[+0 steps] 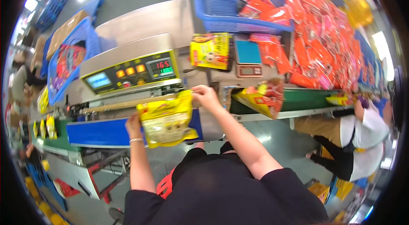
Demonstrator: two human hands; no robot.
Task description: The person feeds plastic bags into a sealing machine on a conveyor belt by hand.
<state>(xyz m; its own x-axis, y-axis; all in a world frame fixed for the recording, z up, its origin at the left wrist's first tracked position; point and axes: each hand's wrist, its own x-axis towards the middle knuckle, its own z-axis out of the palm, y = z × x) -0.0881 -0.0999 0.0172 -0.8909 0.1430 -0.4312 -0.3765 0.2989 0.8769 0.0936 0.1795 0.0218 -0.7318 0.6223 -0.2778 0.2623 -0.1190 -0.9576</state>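
Observation:
A yellow pouch (167, 118) hangs between my two hands, its top edge up by the slot of a sealing machine (130, 71). At the pouch's upper left side, my left hand (134, 126) is closed on its edge. My right hand (207, 97) pinches the upper right corner. The machine's panel shows lit orange buttons and red and green digits. Behind my right hand stands another yellow pouch (211, 50), next to a small scale (249, 57) with a blue top. To the right, a yellow and red pouch (262, 98) leans on the green conveyor belt (298, 100).
Beyond the scale sits a blue basket (221, 10) beside a large heap of red packets (319, 37). Another blue basket (70, 67) stands at the left. Several yellow pouches (51, 127) stand on the left belt. Co-workers (362, 127) are at the right.

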